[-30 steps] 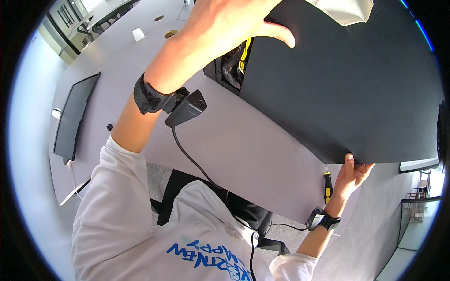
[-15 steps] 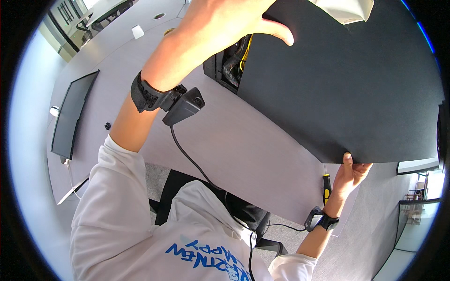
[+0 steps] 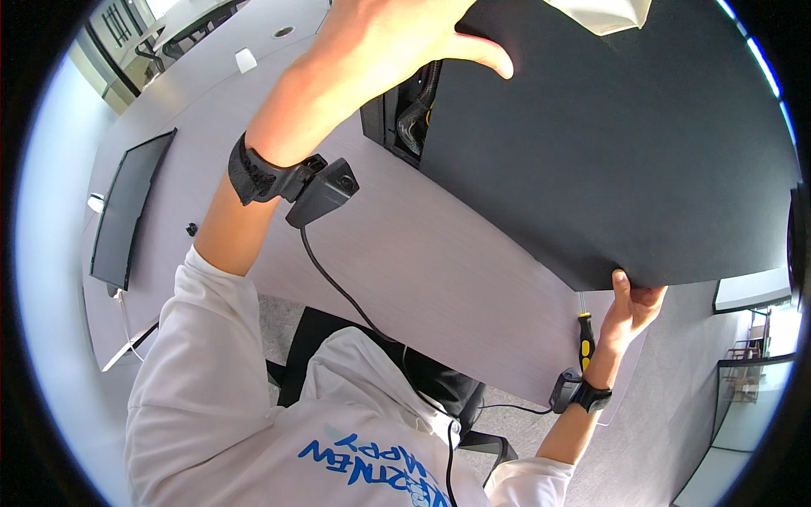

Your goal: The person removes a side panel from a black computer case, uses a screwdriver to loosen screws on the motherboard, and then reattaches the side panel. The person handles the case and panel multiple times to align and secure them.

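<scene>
The black panel, judged stiff, broad and light, is gripped at its top edge by the left hand; its lower corner is pinched by the right hand.

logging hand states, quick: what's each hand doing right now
Left hand: closed over the top edge of the black panel.
Right hand: gripping the panel's lower edge, thumb on its face.

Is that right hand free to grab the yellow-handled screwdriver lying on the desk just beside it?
Probably not at once. The right hand is gripping the lower corner of the big black panel, so it is occupied. The screwdriver lies close by on the desk with nothing covering it, so letting go would likely clear the way.
</scene>
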The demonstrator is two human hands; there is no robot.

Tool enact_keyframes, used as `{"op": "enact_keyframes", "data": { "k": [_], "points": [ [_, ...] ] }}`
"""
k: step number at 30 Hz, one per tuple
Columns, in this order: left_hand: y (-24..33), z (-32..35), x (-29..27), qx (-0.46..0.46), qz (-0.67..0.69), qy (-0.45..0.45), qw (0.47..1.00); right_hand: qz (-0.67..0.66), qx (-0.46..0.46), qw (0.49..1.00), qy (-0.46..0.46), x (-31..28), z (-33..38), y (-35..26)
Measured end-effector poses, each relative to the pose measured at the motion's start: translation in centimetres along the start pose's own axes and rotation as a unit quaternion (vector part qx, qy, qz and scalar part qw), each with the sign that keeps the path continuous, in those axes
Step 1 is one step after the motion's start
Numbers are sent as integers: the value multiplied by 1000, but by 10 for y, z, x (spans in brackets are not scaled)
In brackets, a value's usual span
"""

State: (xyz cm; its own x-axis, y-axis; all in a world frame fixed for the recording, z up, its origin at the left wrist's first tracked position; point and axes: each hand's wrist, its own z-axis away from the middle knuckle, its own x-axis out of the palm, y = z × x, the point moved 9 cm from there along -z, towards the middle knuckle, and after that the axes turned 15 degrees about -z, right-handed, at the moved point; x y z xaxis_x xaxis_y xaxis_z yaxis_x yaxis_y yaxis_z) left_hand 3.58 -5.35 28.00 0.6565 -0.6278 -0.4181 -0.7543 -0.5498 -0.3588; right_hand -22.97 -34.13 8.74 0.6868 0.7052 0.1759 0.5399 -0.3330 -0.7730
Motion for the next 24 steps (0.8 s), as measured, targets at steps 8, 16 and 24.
{"op": "enact_keyframes", "data": {
  "k": [8, 16, 24],
  "points": [
    [3, -6, -6, 44, -49, 78, 995, -2, 4, 1000, 7, 1, 0, -1],
    [6, -3, -17, 30, 23, 51, 998, 30, -4, 999, 17, 3, 0, -6],
    [1, -10, -18, 54, -6, 67, 996, 5, 0, 1000, 7, 8, 1, -4]
  ]
}}
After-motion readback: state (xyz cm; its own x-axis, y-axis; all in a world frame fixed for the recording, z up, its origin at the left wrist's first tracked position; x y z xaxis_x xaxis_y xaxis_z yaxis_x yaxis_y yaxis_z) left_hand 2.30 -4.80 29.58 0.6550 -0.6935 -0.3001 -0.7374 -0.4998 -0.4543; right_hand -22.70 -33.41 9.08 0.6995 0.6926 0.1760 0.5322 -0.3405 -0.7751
